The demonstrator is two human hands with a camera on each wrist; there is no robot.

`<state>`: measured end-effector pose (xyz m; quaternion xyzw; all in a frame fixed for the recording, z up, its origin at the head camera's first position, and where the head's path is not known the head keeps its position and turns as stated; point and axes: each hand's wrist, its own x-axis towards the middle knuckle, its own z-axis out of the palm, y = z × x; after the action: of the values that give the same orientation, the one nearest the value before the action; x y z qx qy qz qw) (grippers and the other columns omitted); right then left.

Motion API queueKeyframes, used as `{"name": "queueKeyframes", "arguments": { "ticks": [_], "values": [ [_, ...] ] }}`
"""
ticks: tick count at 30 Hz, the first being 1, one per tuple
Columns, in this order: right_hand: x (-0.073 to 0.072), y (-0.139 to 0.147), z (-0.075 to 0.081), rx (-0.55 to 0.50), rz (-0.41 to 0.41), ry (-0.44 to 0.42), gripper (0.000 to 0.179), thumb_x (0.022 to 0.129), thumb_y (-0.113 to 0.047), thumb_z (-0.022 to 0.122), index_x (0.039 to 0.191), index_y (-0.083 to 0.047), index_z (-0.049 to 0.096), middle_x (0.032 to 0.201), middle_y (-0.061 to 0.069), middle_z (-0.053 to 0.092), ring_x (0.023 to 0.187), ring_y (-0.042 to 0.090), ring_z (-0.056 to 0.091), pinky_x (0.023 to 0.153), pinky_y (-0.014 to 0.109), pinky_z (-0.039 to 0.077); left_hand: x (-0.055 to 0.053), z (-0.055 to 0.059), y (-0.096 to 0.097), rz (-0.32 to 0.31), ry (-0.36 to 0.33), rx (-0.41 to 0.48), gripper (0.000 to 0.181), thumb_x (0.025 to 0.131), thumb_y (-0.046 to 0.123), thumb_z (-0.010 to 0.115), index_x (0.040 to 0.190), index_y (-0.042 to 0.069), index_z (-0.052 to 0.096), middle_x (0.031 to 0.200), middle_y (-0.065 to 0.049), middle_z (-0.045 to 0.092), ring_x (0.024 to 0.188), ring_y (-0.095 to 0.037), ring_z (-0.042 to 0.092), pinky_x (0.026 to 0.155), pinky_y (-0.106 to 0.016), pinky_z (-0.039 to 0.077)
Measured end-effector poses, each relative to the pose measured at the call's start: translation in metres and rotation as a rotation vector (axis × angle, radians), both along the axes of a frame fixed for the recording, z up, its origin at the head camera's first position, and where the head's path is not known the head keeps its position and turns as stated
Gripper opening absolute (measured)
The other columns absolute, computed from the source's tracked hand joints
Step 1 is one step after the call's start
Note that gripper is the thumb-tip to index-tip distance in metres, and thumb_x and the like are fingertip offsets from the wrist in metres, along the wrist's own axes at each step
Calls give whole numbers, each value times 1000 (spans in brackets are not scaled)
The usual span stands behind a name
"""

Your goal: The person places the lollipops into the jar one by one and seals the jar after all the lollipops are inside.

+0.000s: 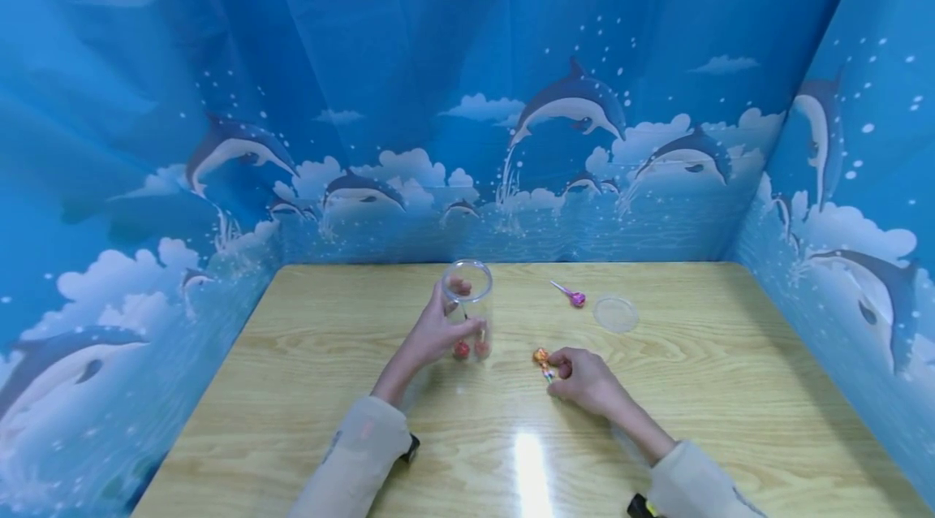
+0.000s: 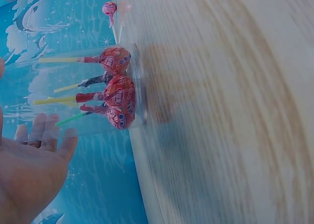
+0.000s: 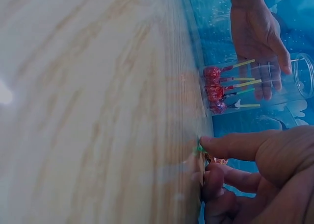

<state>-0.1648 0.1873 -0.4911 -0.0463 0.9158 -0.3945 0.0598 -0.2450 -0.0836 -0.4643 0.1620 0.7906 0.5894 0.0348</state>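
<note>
A clear plastic jar (image 1: 478, 315) stands upright and uncovered on the table, with several lollipops (image 2: 120, 94) inside, heads down and sticks up. My left hand (image 1: 438, 327) holds it from the left side, the thumb in front and the fingers behind the wall. To the right of the jar, an orange-wrapped lollipop (image 1: 540, 356) lies on the tabletop. The thumb and fingers of my right hand (image 1: 584, 380) pinch it by the stick end, and a green stick tip (image 3: 199, 148) shows at the thumb in the right wrist view.
A purple-pink lollipop (image 1: 577, 299) with a white stick lies farther back on the wooden table (image 1: 321, 356). Beside it is a round clear lid (image 1: 615, 313). A blue dolphin-printed curtain (image 1: 409, 96) closes off the back and sides.
</note>
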Motion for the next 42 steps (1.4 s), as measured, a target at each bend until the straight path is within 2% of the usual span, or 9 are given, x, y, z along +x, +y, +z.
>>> {"name": "queueKeyframes", "arguments": {
  "ticks": [7, 11, 14, 17, 21, 27, 32, 37, 42],
  "values": [
    [2, 2, 2, 28, -36, 49, 15, 77, 2, 81, 89, -2, 73, 78, 1, 66, 69, 14, 57, 64, 27, 53, 1, 0, 0, 18, -9, -14, 74, 86, 14, 83, 146, 12, 38, 147, -16, 51, 141, -32, 44, 122, -53, 30],
    [2, 4, 2, 41, -59, 40, 8, 80, 2, 78, 83, -4, 75, 72, -1, 67, 63, 13, 57, 59, 26, 52, 2, 0, 0, 21, -4, -13, 74, 86, 14, 83, 145, 11, 38, 145, -13, 53, 141, -32, 45, 122, -52, 31],
    [1, 7, 0, 16, -72, 9, 8, 82, 1, 74, 81, -6, 75, 69, -1, 66, 61, 13, 55, 56, 23, 49, 2, 0, 0, 18, -8, -11, 74, 87, 14, 83, 145, 11, 38, 146, -16, 52, 141, -32, 45, 122, -52, 30],
    [1, 11, 1, -64, -107, -63, 6, 86, -1, 71, 85, -5, 75, 73, 1, 66, 63, 15, 54, 55, 23, 46, 2, 1, 0, 11, -13, -8, 74, 87, 14, 82, 146, 11, 37, 148, -19, 50, 141, -33, 44, 122, -53, 29],
    [-1, 20, 4, -259, -160, -159, 9, 91, -4, 68, 94, 2, 74, 76, 5, 65, 66, 15, 54, 54, 22, 44, 2, 2, 0, 6, -13, -8, 74, 87, 14, 82, 146, 11, 37, 149, -21, 49, 142, -33, 43, 122, -53, 29],
    [0, 34, 15, -587, -157, -192, 19, 100, -6, 63, 106, 11, 67, 79, 8, 64, 67, 12, 56, 56, 21, 49, 1, 2, 1, 2, -7, -12, 74, 87, 16, 83, 146, 11, 38, 147, -19, 50, 141, -32, 44, 122, -53, 29],
    [4, 41, 30, -825, -149, -213, 13, 102, -6, 62, 105, 5, 67, 87, 6, 66, 72, 9, 59, 61, 18, 53, 1, 2, 1, 0, -11, -8, 74, 87, 15, 83, 146, 11, 37, 148, -20, 49, 141, -33, 44, 122, -53, 29],
    [6, 46, 44, -963, -156, -206, 8, 102, -2, 63, 102, 1, 69, 88, 6, 69, 75, 10, 63, 65, 18, 56, 1, 1, 1, 1, -15, -6, 73, 87, 13, 82, 145, 11, 38, 148, -20, 49, 142, -33, 43, 122, -53, 29],
    [5, 49, 54, -1011, -135, -207, 9, 102, -2, 62, 102, -1, 71, 91, 6, 70, 79, 11, 65, 69, 19, 57, 2, 2, 1, 0, -20, -3, 72, 88, 12, 81, 145, 11, 38, 149, -22, 48, 142, -32, 43, 123, -53, 28]
  ]
}}
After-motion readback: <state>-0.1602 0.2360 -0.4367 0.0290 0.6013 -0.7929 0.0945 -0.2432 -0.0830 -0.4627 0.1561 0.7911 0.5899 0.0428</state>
